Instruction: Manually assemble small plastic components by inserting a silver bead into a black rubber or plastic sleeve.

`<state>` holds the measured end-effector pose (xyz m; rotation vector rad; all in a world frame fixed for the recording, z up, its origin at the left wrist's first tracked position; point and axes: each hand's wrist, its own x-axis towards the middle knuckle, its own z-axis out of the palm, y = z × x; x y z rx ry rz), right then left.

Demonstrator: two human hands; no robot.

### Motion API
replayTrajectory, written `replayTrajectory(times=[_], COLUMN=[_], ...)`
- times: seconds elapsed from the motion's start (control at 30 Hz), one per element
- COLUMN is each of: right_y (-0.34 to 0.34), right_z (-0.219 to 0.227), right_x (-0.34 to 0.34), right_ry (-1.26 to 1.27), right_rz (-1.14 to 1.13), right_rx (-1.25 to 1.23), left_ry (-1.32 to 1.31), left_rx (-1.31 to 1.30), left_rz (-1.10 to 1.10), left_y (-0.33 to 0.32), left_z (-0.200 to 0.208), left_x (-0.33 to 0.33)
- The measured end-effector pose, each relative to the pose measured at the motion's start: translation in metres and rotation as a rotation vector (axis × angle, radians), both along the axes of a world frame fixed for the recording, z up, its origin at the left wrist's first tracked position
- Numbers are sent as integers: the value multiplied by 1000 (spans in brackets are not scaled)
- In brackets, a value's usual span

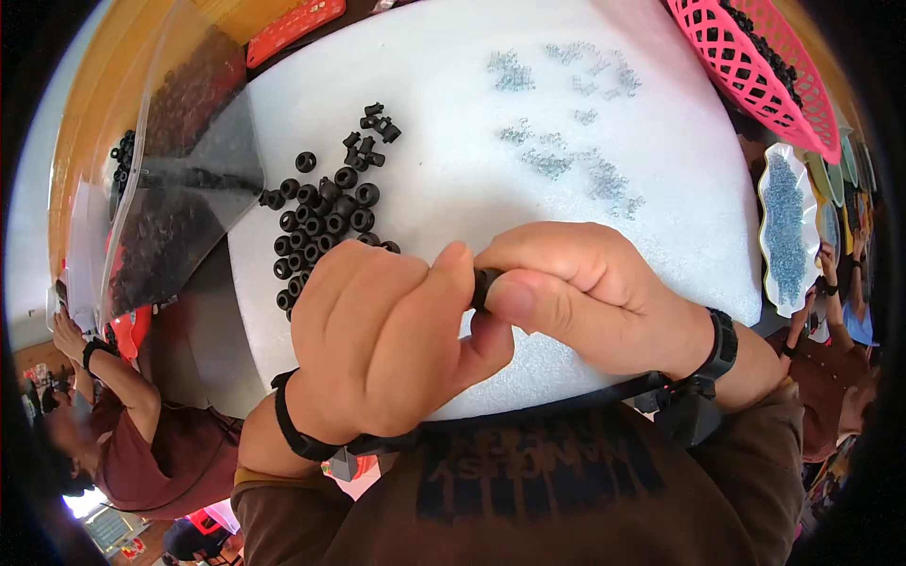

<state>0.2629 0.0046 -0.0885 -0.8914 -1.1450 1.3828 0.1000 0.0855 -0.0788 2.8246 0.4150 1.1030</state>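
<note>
Between my two hands a small round black part (484,289) is pinched at the fingertips. My left hand (382,325) has its fingers curled in, with thumb and forefinger at the part's left side. From the right, my right hand (585,288) presses its thumb and forefinger on the same part. Most of the part is hidden by the fingers. Just beyond my left hand lies a pile of black ring-like parts (326,217) with holes through them. Smaller black stepped pieces (373,137) lie loose at the far end of the pile.
A white foam sheet (434,123) covers the table. Tiny clear springs or rings (557,160) are scattered on its far right. Right of it are a white scalloped dish (785,231) of such pieces and a pink basket (746,66). A clear bag (179,189) stands left; co-workers sit both sides.
</note>
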Motion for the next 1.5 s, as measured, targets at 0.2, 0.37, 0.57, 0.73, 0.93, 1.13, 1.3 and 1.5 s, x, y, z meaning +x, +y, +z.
replayTrajectory(times=[0.2,0.37,0.57,0.73,0.93,1.13,1.3,1.5], right_y=[2,0,3,10,8,1,2,3], right_z=[5,4,-7,-9,-8,-2,-10,-14], right_x=[3,1,5,7,6,3,0,7], right_ry=[121,165,-224,-579,-436,-51,-137,-518], right_rz=[120,148,-20,-172,-143,-37,-92,-130], right_rx=[-61,-147,138,413,329,48,130,409], left_ry=[-6,-12,103,25,-15,38,106,25], left_rx=[-321,-494,-610,-344,-332,-241,-155,99], left_rz=[-100,-247,-238,-56,-9,4,120,-47], left_y=[3,20,21,6,-6,-3,-10,-3], left_z=[18,20,26,16,20,13,10,3], left_x=[2,-5,-4,1,6,3,-1,1])
